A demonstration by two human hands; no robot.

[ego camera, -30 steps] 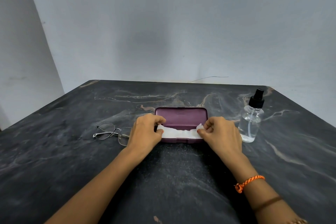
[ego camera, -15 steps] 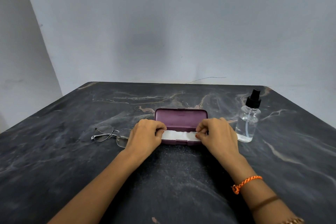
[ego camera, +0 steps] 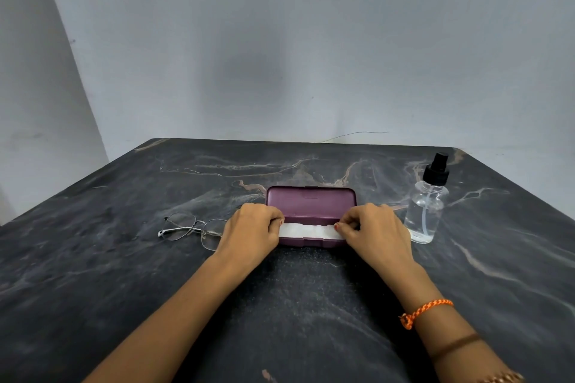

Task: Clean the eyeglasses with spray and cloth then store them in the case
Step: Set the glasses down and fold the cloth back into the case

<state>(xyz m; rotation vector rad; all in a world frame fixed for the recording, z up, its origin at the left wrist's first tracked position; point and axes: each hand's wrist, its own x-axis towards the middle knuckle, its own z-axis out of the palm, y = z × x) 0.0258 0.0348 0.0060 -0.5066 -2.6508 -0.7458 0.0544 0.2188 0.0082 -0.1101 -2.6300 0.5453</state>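
Both hands have barely shifted: left hand [ego camera: 249,227] and right hand [ego camera: 375,228] pinch the white cloth [ego camera: 308,231] ends inside the open purple case [ego camera: 311,205], mid-table; eyeglasses [ego camera: 193,228] lie toward the left edge.

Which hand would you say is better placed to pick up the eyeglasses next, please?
Probably the left hand: the eyeglasses lie right beside it on the table, while the right hand sits across the case, nearer the spray bottle.
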